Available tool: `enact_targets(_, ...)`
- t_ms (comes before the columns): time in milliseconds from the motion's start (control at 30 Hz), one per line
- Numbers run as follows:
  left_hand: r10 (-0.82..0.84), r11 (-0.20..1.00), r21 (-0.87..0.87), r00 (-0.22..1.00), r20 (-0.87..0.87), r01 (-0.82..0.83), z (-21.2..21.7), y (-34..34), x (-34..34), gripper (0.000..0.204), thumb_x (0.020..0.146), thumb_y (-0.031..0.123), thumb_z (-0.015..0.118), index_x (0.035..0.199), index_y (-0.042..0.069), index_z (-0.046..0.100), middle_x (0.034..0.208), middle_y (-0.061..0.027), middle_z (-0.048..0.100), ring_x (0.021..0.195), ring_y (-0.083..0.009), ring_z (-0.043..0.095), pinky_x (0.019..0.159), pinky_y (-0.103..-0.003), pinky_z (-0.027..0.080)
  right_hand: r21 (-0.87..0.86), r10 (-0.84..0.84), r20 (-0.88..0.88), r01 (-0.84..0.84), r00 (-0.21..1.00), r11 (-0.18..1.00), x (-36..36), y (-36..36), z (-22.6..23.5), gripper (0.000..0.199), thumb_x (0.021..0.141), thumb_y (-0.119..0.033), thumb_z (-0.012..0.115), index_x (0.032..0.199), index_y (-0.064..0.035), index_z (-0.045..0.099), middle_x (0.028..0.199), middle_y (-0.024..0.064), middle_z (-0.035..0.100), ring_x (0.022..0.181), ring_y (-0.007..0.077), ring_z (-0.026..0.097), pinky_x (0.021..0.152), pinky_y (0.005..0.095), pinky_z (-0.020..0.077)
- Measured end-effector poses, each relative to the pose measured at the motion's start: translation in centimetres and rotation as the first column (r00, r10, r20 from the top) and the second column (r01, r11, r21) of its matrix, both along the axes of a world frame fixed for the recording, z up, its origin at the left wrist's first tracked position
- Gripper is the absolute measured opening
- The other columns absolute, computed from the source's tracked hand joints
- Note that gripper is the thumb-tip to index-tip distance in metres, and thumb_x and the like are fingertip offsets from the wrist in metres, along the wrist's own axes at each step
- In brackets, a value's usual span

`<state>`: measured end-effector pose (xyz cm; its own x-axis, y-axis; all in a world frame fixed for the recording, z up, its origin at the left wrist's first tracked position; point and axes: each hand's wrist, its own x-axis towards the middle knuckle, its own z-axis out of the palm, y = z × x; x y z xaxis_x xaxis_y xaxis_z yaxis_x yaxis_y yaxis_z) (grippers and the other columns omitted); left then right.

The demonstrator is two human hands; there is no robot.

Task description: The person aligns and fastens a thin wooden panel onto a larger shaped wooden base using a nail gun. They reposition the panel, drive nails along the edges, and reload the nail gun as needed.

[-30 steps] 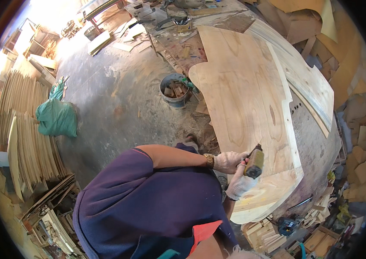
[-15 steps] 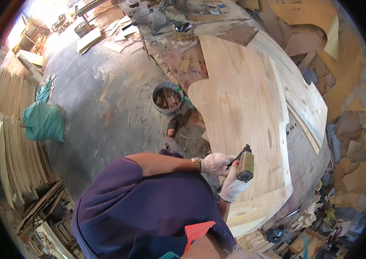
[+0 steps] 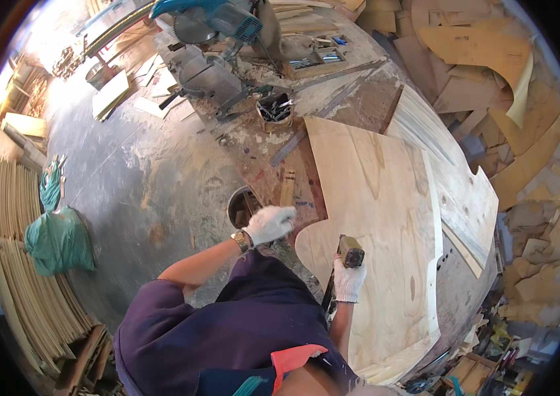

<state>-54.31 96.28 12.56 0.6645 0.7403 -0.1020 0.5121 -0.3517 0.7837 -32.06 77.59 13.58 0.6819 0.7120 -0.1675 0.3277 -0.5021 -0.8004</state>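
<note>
My right hand (image 3: 348, 282), in a white knit glove, grips a nail gun (image 3: 351, 252) with a dark, yellowish-topped body. It is held over the near left part of a large pale plywood panel (image 3: 375, 198) with curved cut edges. Away from the tool, my left hand (image 3: 269, 225), gloved too and with a watch at the wrist, hovers by the bench edge with loosely stretched fingers and nothing visible in them. Just beyond it a narrow wood strip (image 3: 287, 187) lies on the bench (image 3: 260, 158). Below and beside that hand, a bucket (image 3: 234, 210) of wood offcuts is partly covered.
A blue mitre saw (image 3: 234, 23) stands at the bench's far end, near a small box of tools (image 3: 275, 111). More plywood (image 3: 468, 191) lies under the panel's right side. Cardboard pieces (image 3: 478, 59) heap up at right; a green sack (image 3: 61, 241) and stacked sheets (image 3: 26, 290) stand left.
My left hand has let go of the nail gun and moved left toward the bench edge. My right hand keeps the nail gun. The view has shifted, bringing the mitre saw into sight.
</note>
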Motion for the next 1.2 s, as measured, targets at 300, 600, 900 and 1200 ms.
enact_targets(300,0.327,0.891,0.271,0.928,0.177,-0.365,-1.3,23.0,2.4,0.015,0.088,0.020,0.064,0.089,0.006,0.066,0.085,-0.0177,0.068,0.081,-0.0390,0.067,0.071,-0.047,0.052,-0.255,-0.024,0.105,0.050,0.994,0.966,0.1,4.8,-4.6,0.030,0.080,-0.020,0.077,0.096,0.0047,0.073,0.082,0.0182,0.075,0.081,0.0293,0.076,0.071,0.0414,0.0570)
enact_targets(600,0.350,0.805,0.523,0.936,-0.035,-0.281,-2.3,47.5,11.5,0.018,0.089,0.023,0.060,0.096,0.012,0.073,0.099,-0.0135,0.071,0.092,-0.0363,0.069,0.081,-0.048,0.056,-0.187,-0.108,0.003,0.107,0.994,0.976,-1.1,5.9,-3.1,0.035,0.081,-0.011,0.077,0.112,0.0033,0.069,0.100,0.0197,0.075,0.093,0.0297,0.074,0.083,0.0390,0.0572)
enact_targets(900,0.131,0.858,0.491,0.861,-0.491,0.149,-7.1,61.0,20.0,0.025,0.094,0.019,0.054,0.101,0.008,0.075,0.105,-0.0187,0.074,0.102,-0.0395,0.070,0.082,-0.048,0.057,-0.241,-0.189,-0.017,0.180,0.982,0.954,-0.4,5.8,-2.6,0.029,0.080,-0.013,0.078,0.102,0.0042,0.070,0.090,0.0167,0.073,0.084,0.0259,0.073,0.077,0.0378,0.0569)
enact_targets(1200,0.089,0.858,0.464,0.825,-0.558,0.221,-10.3,63.1,21.7,0.034,0.093,0.026,0.050,0.099,0.004,0.076,0.107,-0.0206,0.073,0.097,-0.0420,0.071,0.081,-0.052,0.055,-0.408,-0.165,-0.037,0.136,0.986,0.903,-0.4,4.4,-3.7,0.032,0.082,-0.020,0.077,0.103,0.0036,0.070,0.087,0.0163,0.074,0.077,0.0283,0.073,0.070,0.0388,0.0562)
